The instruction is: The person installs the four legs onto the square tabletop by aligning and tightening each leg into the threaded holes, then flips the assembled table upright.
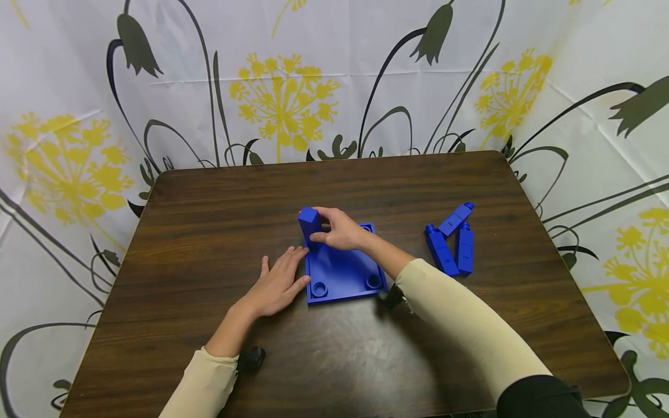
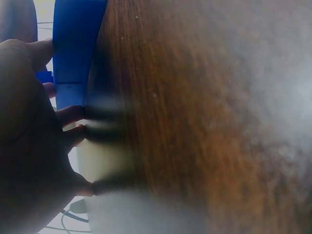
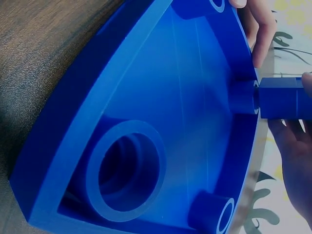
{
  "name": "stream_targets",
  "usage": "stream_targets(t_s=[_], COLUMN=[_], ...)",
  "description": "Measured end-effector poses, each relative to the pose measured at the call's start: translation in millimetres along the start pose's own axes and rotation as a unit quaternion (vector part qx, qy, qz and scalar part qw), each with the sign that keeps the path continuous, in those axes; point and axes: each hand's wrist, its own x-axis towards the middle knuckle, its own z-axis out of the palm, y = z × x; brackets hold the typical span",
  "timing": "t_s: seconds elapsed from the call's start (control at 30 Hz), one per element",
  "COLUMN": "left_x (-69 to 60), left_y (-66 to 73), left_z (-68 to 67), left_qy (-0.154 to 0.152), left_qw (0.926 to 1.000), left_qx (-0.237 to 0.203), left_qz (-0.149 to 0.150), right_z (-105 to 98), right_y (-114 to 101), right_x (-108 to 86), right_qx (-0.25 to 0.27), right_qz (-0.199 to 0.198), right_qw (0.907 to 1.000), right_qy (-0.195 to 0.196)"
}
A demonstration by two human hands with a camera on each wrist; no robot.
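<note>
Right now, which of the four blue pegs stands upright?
The peg in the right hand, at the far-left corner of the tray; the other three lie on the table.

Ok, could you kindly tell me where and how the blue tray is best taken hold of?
Probably by the near rim of the blue tray, pinched between the two near sockets, from the person's side: that rim is raised and bare. The upright post, in the right hand, occupies the far left corner; the left hand is at the left rim.

A brown table [image 1: 209,232] carries a blue tray [image 1: 342,270] — and three posts [image 1: 441,251].
</note>
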Motion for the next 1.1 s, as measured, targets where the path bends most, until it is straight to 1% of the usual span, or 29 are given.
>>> stream_targets(t_s=[0.17,0.43,0.7,1.1], left_x=[0.1,1.3,0.0,1.3], left_y=[-0.1,0.2,1.2,-0.2], left_z=[-0.6,-0.2,0.2,2.9], left_qy=[-0.001,0.001,-0.001,0.0], left_qw=[1.0,1.0,1.0,1.0], left_qx=[-0.001,-0.004,-0.002,0.001], left_qz=[0.001,0.003,-0.005,-0.005], right_z=[0.1,0.9,5.6,10.5], right_y=[-1.5,0.2,4.4,3.3], right_x=[-0.3,-0.7,2.1,2.1], right_qx=[-0.031,-0.053,-0.098,-0.115], right_qz=[0.007,0.011,0.009,0.039], right_qw=[0.9994,0.9974,0.9915,0.986], right_qy=[0.016,0.048,0.085,0.114])
